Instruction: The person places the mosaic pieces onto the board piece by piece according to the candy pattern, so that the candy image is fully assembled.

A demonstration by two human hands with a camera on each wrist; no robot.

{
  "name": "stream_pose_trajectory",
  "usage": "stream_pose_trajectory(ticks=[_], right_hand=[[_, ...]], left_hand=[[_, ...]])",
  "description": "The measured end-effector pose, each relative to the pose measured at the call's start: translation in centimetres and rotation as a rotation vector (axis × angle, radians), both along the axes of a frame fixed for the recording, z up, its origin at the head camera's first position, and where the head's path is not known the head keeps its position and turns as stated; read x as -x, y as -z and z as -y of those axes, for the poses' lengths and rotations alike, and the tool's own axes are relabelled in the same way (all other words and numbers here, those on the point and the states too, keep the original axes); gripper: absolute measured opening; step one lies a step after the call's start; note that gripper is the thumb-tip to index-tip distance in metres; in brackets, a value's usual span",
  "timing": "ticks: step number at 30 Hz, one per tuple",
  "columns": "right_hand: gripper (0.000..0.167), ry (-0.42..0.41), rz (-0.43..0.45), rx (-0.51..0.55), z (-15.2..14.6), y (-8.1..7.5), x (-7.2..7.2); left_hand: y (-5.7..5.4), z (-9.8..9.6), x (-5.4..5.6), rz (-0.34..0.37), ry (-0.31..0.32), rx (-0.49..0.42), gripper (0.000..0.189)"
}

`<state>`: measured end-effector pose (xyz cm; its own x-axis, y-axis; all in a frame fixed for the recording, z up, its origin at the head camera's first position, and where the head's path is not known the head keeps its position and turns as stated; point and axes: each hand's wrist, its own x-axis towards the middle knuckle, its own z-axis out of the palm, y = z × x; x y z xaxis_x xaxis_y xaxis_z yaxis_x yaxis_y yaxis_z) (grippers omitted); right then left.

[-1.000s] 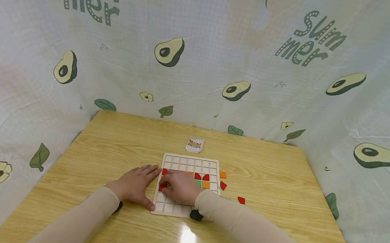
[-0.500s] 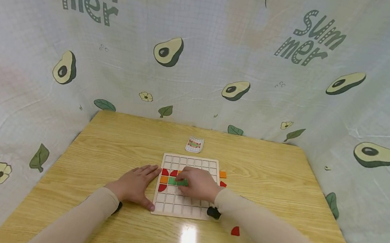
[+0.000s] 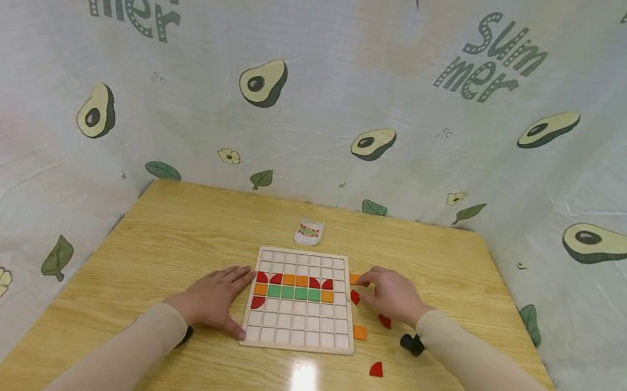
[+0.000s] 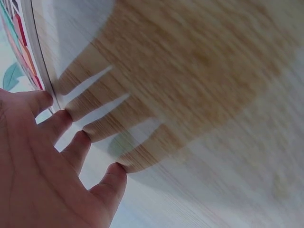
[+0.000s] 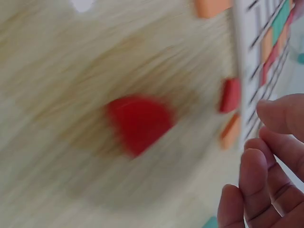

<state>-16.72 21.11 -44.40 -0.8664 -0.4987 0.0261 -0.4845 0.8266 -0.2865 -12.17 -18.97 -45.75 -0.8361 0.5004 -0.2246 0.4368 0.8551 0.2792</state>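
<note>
Pale wooden grid board [image 3: 300,323], partly filled, two bare hands beside it

So the board lies flat on the light wood-grain table [image 3: 208,216], and its third row has red quarter-circle tiles [image 3: 261,277] and orange square tiles [image 3: 295,280]. The row below is four green square tiles [image 3: 294,293] with an orange one at each end, plus a lone red one under the left end.

The left hand [image 3: 207,299] is spread out on the table along the board's left edge, thumb at the near-left corner.

The right hand [image 3: 392,293] is off the board's right side, fingers bent, thumb and fingertips apart with nothing pinched between them. Its fingertips are right by a loose orange square [image 3: 354,279] and a loose red quarter-circle [image 3: 355,297]; can't tell if they touch. Another red one [image 5: 141,124] sits near that hand, and more loose tiles lie closer to the person.

Beyond the board there's a small white patterned card [image 3: 309,231].
</note>
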Motion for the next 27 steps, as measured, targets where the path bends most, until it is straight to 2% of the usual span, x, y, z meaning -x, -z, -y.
stream_pose_trajectory(ticks=[5, 11, 17, 27], right_hand=[[0.024, 0.017, 0.017, -0.003, -1.7, 1.0, -0.3], [0.027, -0.015, -0.007, -0.006, -0.7, 1.8, -0.3], [0.024, 0.013, -0.025, -0.049, 0.1, 2.1, -0.3], [0.025, -0.007, -0.021, -0.017, -0.1, 2.5, -0.4]], left_hand=[[0.1, 0.1, 0.0, 0.007, -0.009, -0.003, 0.125], [0.1, 0.1, 0.0, 0.014, -0.019, -0.004, 0.125], [0.3, 0.1, 0.0, 0.007, -0.011, -0.002, 0.126], [0.1, 0.1, -0.1, 0.004, -0.007, 0.001, 0.125]])
